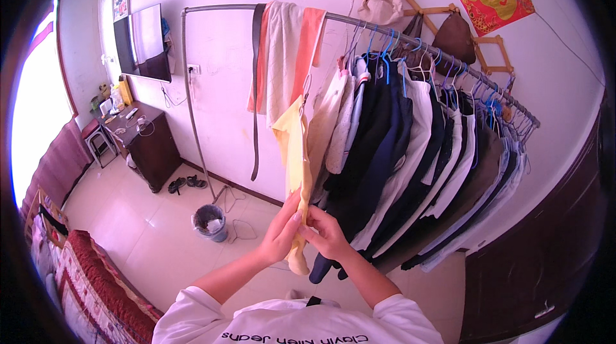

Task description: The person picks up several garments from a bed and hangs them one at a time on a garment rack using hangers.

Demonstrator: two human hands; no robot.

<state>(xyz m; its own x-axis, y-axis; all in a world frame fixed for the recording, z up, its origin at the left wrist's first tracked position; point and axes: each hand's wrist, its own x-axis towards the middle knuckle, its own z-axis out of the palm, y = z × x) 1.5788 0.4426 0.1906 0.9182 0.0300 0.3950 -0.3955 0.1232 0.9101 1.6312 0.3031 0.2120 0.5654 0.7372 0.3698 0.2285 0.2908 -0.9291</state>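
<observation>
A yellow garment [292, 151] hangs in front of me from a hanger at the near side of a metal clothes rail [356, 21]. My left hand [285, 231] lies along the garment's left side, fingers pointing up the cloth. My right hand [327, 232] pinches its right edge between thumb and curled fingers, close beside the left. The garment's lower end [298, 263] dangles below both hands. Just right of it hang a cream garment [327, 118], dark clothes [375, 137] and white trousers [417, 118] on hangers. A striped orange and white towel [286, 55] and a dark belt [256, 103] drape over the rail.
A lined waste bin [210, 224] stands on the tiled floor, near wire hangers [240, 231] and black sandals [186, 184]. Farther left are a dark cabinet [156, 151] and a stool [96, 137]. A red quilt [96, 272] lies at lower left, a dark wooden surface [534, 248] at right.
</observation>
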